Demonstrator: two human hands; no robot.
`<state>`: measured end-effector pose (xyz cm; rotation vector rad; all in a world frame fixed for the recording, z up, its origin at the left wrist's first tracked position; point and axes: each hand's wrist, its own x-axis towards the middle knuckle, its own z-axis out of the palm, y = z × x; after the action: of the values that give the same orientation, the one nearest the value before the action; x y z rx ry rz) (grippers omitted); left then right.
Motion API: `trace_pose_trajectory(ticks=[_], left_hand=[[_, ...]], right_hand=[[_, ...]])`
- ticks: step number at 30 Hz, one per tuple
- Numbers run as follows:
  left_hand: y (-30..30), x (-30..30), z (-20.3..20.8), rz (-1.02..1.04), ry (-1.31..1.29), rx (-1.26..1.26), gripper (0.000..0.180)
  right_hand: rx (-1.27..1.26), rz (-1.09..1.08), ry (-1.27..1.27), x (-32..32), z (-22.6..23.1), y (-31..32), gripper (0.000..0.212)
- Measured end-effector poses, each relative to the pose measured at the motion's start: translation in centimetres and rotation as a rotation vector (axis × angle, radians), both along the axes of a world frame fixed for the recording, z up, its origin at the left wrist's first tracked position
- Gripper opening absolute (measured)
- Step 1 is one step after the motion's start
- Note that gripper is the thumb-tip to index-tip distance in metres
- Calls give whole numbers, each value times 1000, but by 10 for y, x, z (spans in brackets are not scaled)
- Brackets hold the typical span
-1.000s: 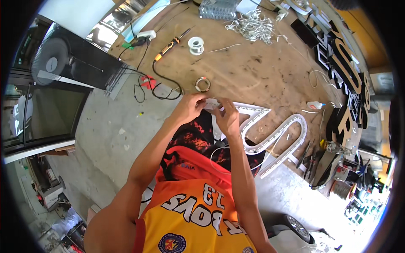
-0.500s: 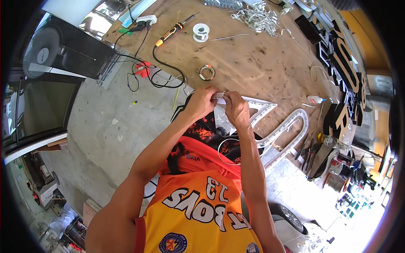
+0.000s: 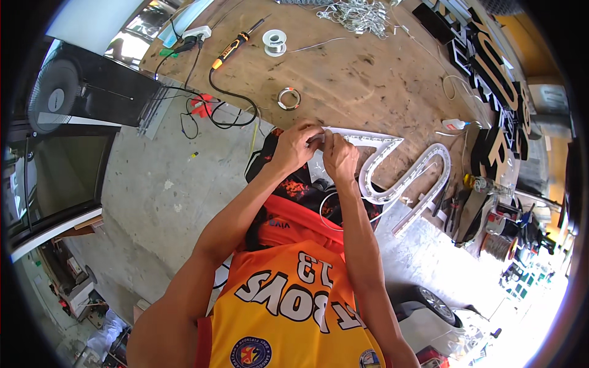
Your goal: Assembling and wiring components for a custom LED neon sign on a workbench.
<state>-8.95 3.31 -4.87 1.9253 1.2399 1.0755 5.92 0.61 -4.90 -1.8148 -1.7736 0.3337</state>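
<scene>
A white letter-shaped sign frame (image 3: 385, 197) with LED strip along its channel lies partly on the wooden table and partly past its edge, over my lap. My left hand (image 3: 299, 147) is closed at the frame's far left corner, thumb and fingers pinched together. Right beside it, my right hand (image 3: 340, 156) also pinches at that corner, fingertips almost touching the left ones. Whatever small piece sits between the fingertips is hidden. A thin white wire (image 3: 323, 219) loops beneath my right forearm.
On the table (image 3: 350, 80) lie a soldering iron (image 3: 230, 51), a solder spool (image 3: 274, 43), a small ring-shaped roll (image 3: 288, 99), a heap of LED modules (image 3: 359, 15) and a small white bottle (image 3: 454, 124). Dark cut-out letters (image 3: 494, 80) line the right side. A fan (image 3: 55, 95) stands left.
The view has shifted a little, so the table items appear further left and higher. Both hands stay pinched at the frame's corner; the white piece seen between them earlier is now mostly covered.
</scene>
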Motion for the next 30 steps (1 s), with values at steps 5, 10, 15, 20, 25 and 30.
trace_pose_trajectory(ticks=[5,10,15,20,25,30], left_hand=[[-1,2,-1,-2,75,92,17],[0,2,-3,6,116,82,12],[1,2,-1,11,107,92,13],[1,2,1,1,129,89,12],[1,-2,-2,-38,144,122,13],[-1,-7,-7,-125,162,157,15]], right_hand=[[-24,87,129,15,20,-7,16],[105,105,321,26,25,-6,15],[141,269,149,30,20,0,20],[236,407,-5,30,24,3,15],[193,344,72,26,20,4,11],[139,241,66,20,12,0,9]])
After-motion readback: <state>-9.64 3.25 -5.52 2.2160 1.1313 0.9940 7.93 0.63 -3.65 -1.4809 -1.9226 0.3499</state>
